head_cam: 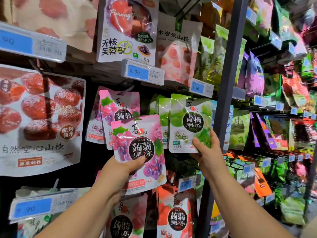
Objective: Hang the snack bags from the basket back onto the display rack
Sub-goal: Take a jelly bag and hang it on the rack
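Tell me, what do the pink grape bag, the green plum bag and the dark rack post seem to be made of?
The pink grape bag looks like glossy printed plastic film: white glare and creases show. The green plum bag seems the same shiny film, with reflections near its top. The dark rack post is likely painted metal, matte grey and straight.

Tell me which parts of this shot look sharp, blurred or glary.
Head view: the pink grape bag in the left hand and the green plum bag in the right hand read sharp, with glare on the green; the right-edge racks smear and bend; the large hawthorn bag is soft.
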The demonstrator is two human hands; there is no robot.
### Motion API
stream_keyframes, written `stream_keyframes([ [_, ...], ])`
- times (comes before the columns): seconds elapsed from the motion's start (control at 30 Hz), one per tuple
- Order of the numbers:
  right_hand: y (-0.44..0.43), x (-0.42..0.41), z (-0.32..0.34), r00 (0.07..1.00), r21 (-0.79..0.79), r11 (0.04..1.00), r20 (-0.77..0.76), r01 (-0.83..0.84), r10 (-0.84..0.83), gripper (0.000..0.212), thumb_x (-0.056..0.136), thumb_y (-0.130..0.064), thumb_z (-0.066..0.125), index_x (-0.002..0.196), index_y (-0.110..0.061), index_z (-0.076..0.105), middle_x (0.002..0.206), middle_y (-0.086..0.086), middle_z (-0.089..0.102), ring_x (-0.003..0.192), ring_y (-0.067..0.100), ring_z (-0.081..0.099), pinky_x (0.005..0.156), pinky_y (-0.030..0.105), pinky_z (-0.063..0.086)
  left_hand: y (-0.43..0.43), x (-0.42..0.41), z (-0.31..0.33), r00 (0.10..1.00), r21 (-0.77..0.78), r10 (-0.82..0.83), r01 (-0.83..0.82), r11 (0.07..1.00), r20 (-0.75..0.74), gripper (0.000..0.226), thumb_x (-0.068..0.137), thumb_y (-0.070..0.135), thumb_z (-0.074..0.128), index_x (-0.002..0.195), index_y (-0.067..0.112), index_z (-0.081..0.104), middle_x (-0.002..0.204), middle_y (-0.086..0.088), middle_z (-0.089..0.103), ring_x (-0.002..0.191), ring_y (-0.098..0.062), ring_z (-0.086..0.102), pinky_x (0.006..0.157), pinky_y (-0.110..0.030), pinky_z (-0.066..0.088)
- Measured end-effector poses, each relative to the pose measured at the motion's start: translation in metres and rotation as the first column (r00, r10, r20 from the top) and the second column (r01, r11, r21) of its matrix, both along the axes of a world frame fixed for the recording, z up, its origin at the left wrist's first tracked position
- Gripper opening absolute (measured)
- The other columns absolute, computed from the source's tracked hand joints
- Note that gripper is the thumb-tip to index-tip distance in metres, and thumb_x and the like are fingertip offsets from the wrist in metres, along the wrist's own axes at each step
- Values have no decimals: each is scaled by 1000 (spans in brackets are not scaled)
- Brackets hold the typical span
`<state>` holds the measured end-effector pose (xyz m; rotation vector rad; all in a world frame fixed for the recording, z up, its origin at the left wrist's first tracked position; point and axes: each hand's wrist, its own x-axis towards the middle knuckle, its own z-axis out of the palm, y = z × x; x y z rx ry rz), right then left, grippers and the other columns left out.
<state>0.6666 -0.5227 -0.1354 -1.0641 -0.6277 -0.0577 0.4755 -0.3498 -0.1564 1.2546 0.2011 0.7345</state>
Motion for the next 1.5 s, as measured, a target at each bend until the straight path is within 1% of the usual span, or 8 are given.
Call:
stream_keyframes([
  [0.27,7,1,6,998,-85,996,-65,-14,8,68,89,-8,68,142,-39,37,127,-2,63,105,18,65,72,31,50,0,-1,4,1000,3,-6,6,1000,20,25,79,-1,75,98,13,68,80,-11,77,65,-24,73,65,-36,57],
  [0.43,9,-1,4,994,-195,981,-103,10,-30,75,87,-18,74,147,-36,34,135,0,58,110,18,64,81,37,56,1,-3,5,1000,2,-10,10,1000,19,25,79,0,76,99,13,69,82,-12,77,68,-26,74,74,-43,58],
  [0.6,13,-33,-1,829,-459,696,212,552,-517,86,87,-42,70,154,-30,18,154,12,29,140,34,31,113,53,31,3,-6,6,1000,12,-4,3,1000,31,26,79,0,77,99,15,69,84,-9,77,72,-25,75,77,-43,59],
  [0.73,27,-67,-6,645,-291,595,528,749,-553,47,92,-40,60,134,-22,47,137,3,46,134,26,33,109,44,27,5,-10,10,999,25,-4,2,1000,43,24,80,-1,75,94,17,68,81,-7,77,69,-22,74,74,-39,59],
  [0.83,41,-77,-4,815,-371,780,503,503,-287,6,97,-32,57,102,-33,58,108,-12,60,114,17,51,93,33,40,5,-13,12,999,55,-3,0,998,51,24,81,-2,74,91,19,68,76,-3,77,64,-16,73,60,-30,58],
  [0.97,54,-85,-5,917,-441,860,392,258,-74,13,96,-30,59,95,-43,57,104,-15,64,103,7,60,93,30,46,5,-18,15,998,80,-13,8,997,64,23,82,-3,73,93,16,67,69,1,75,57,-11,71,47,-20,52],
  [1.2,67,-94,-5,963,-402,901,135,-163,235,15,99,-18,57,113,-19,63,105,1,74,100,19,70,84,36,55,7,-22,24,998,81,-29,25,996,47,24,84,-1,71,106,7,68,90,-19,75,78,-34,73,74,-47,61],
  [1.5,80,-105,11,973,-182,965,98,-189,209,13,98,-11,57,107,-15,64,109,21,69,97,31,68,89,50,52,12,-18,42,998,226,33,-44,973,54,19,87,31,72,102,19,72,87,-5,77,75,-17,73,68,-32,56],
])
